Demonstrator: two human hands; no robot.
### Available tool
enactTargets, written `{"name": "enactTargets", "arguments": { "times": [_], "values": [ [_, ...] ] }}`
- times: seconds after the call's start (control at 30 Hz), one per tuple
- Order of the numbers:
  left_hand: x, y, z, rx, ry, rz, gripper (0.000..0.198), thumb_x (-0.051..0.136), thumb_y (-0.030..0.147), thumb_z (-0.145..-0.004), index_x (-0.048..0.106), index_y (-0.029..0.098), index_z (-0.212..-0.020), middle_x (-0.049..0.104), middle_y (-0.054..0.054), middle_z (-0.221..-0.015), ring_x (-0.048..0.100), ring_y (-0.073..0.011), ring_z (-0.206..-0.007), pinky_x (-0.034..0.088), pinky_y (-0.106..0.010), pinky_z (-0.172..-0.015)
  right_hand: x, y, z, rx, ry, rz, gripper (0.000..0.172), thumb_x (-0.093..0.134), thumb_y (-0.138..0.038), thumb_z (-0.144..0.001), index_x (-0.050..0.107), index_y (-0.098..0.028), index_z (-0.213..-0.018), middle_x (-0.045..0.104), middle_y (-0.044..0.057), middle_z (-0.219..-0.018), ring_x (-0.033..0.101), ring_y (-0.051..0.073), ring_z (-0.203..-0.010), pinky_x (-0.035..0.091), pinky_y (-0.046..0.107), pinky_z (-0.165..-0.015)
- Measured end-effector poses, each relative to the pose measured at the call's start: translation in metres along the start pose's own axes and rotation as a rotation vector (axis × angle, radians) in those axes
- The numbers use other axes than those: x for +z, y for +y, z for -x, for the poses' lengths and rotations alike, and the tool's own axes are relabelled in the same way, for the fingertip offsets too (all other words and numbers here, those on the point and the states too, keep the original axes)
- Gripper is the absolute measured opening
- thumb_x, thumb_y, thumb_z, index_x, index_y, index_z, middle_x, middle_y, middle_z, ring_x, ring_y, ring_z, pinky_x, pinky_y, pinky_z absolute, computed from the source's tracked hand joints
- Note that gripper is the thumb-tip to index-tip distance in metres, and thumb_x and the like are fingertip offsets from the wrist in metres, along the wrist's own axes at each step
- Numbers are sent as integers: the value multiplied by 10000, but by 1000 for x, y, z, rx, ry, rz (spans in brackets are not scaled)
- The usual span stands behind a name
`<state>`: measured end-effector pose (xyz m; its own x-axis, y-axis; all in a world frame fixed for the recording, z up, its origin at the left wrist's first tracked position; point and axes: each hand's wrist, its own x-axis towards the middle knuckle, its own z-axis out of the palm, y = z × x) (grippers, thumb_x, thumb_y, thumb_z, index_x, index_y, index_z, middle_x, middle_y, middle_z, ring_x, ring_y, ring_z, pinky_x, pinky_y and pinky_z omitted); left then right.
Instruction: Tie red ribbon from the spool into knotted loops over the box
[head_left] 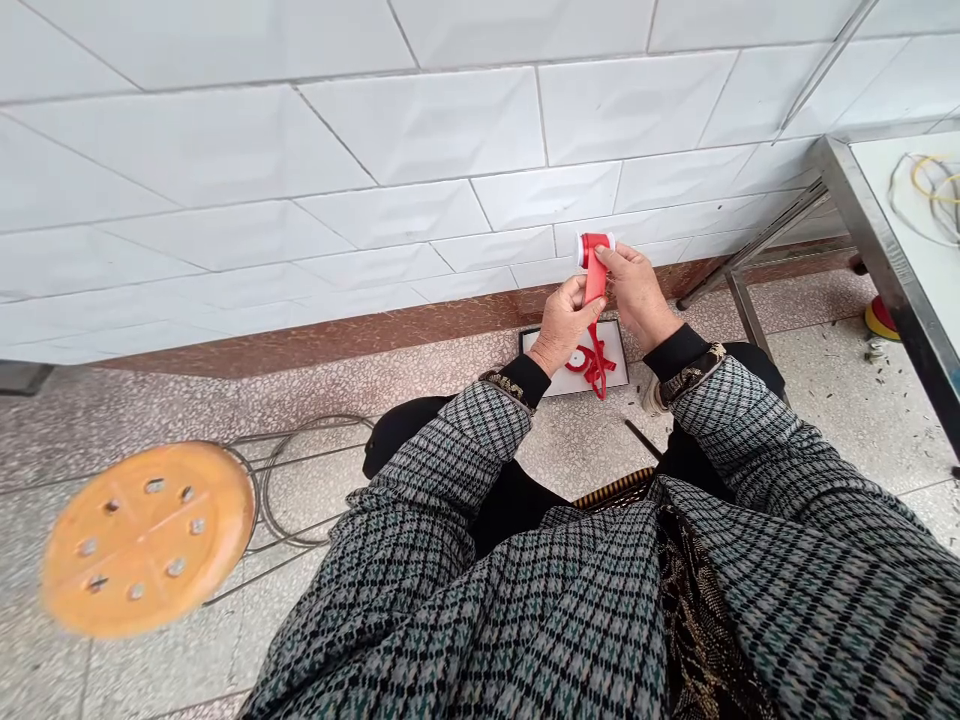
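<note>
One red ribbon (595, 276) was in play!
Left hand (562, 325) pinched it between fingers; right hand (637, 290) had its fingers closed on it by the white spool (580, 251), above the dark-rimmed tray (613, 341).

No txt legible in this view — labels, brands, nos., signs, etc. — nothing can be read.

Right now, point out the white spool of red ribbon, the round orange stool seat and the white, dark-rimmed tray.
White spool of red ribbon (594, 244): head view, on its wound middle.
Round orange stool seat (150, 538): head view, near its centre.
White, dark-rimmed tray (616, 342): head view, bare right part.
</note>
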<state>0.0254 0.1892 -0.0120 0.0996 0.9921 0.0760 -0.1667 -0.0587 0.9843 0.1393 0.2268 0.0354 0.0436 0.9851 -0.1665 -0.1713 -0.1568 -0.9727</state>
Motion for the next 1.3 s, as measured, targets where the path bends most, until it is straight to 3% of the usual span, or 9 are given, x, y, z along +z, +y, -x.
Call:
{"name": "enactTargets", "arguments": {
  "times": [0.13,0.27,0.47,0.6,0.77,0.93,1.13,1.3],
  "values": [
    [-5,6,5,-15,-94,-167,224,701,376,-850,763,165,-895,743,-8,-808,634,-147,-750,504,-282,-757,-7,7,-6,5,-41,8,490,803,-660,-753,578,-227,-788,596,-9,-724,612,171,-757,511,305,-687],
    [-11,12,4,-67,-161,-325,215,711,360,-857,786,159,-839,746,-5,-773,676,-182,-801,516,-288,-776,-16,10,-8,75,-67,-58,467,817,-620,-733,562,-233,-790,611,-8,-756,603,179,-769,511,328,-701],
    [-24,11,-3,-263,-180,-509,230,692,340,-907,780,155,-802,570,44,-513,513,-116,-469,383,-256,-535,-26,0,0,279,-129,-82,371,842,-472,-672,613,-228,-832,695,-20,-804,602,171,-752,486,335,-719],
    [-30,11,-6,-440,-150,-318,188,712,322,-930,761,146,-884,572,44,-516,520,-117,-363,341,-263,-458,-28,-8,6,378,-177,-34,350,856,-416,-619,650,-210,-814,720,-5,-794,622,186,-782,454,323,-711],
    [-32,18,-4,-529,-114,-64,118,675,257,-927,713,150,-894,394,79,-345,581,-146,-378,380,-222,-464,-29,-19,13,376,-191,112,286,854,-355,-656,642,-190,-753,711,-12,-746,628,171,-815,449,312,-770],
    [-31,24,-3,-614,-87,75,162,717,209,-807,709,137,-952,727,-39,-632,675,-131,-517,454,-201,-505,-29,-26,17,431,-271,176,186,844,-288,-724,710,-174,-785,752,10,-754,673,158,-746,475,303,-775],
    [-38,22,-7,-567,54,298,191,650,184,-755,746,106,-901,767,-66,-765,718,-159,-669,610,-297,-670,-31,-21,20,388,-445,179,152,869,-269,-729,773,-193,-819,768,12,-789,677,148,-745,542,309,-809],
    [-45,23,-7,-508,-64,195,277,790,178,-709,786,100,-975,790,-73,-861,724,-158,-733,627,-324,-761,-33,-16,20,272,-572,246,120,846,-271,-754,783,-184,-806,772,5,-812,667,138,-775,523,312,-862]
  ]
}}
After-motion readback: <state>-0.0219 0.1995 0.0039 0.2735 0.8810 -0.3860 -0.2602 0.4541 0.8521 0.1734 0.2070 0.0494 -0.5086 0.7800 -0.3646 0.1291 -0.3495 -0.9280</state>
